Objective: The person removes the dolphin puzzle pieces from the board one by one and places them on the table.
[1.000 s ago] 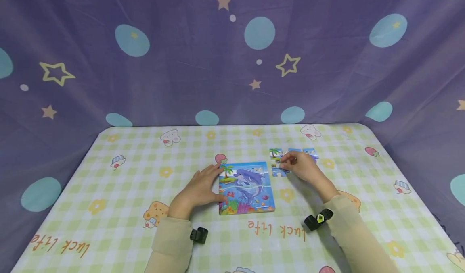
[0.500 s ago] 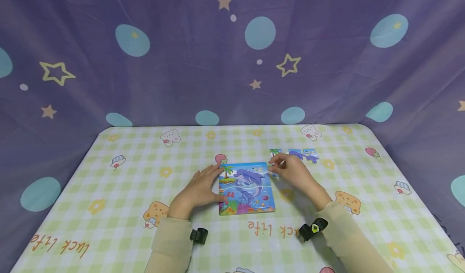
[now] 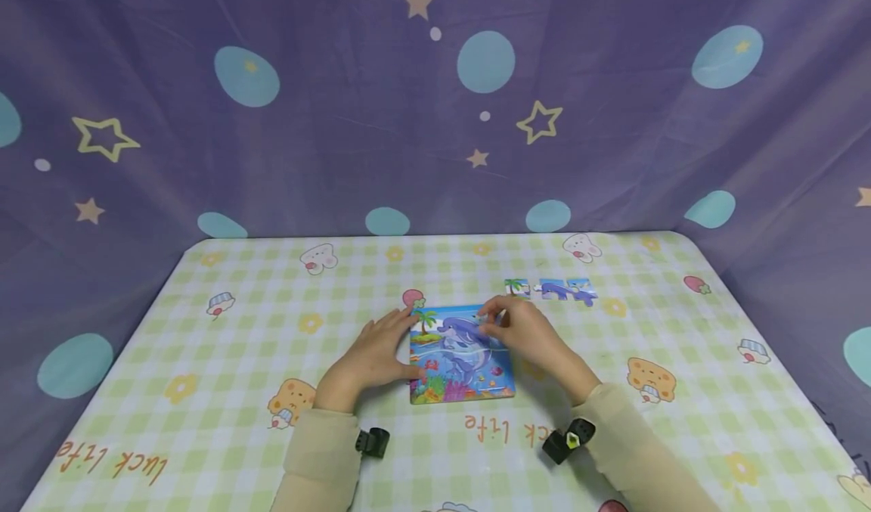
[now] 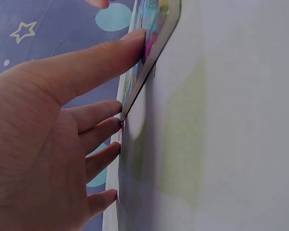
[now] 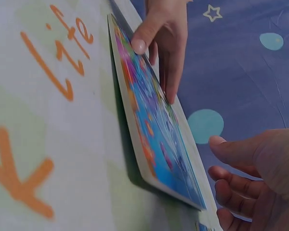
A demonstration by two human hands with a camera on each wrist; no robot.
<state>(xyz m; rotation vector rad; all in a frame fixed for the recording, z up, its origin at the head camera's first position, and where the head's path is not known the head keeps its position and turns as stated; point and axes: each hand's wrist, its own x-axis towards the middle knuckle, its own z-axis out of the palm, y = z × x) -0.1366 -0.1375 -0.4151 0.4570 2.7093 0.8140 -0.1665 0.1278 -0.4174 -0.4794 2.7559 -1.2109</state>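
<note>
Two hands (image 3: pixel 370 355) (image 3: pixel 527 332); one dolphin puzzle (image 3: pixel 463 361); three visible pieces (image 3: pixel 517 287) (image 3: pixel 554 291) (image 3: pixel 581 290)

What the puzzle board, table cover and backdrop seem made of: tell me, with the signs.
Puzzle board: probably wood or fibreboard with a glossy printed face; the edge is plain and the picture catches light.
Table cover: perhaps plastic or coated cloth, smooth with a faint sheen; pale highlights show.
Backdrop: likely thin fabric with a soft sheen; it shows creases.

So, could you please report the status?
Left hand touching puzzle at left. Right hand over its far right corner. Puzzle flat. Loose pieces beyond, seemingly not blocking.
</note>
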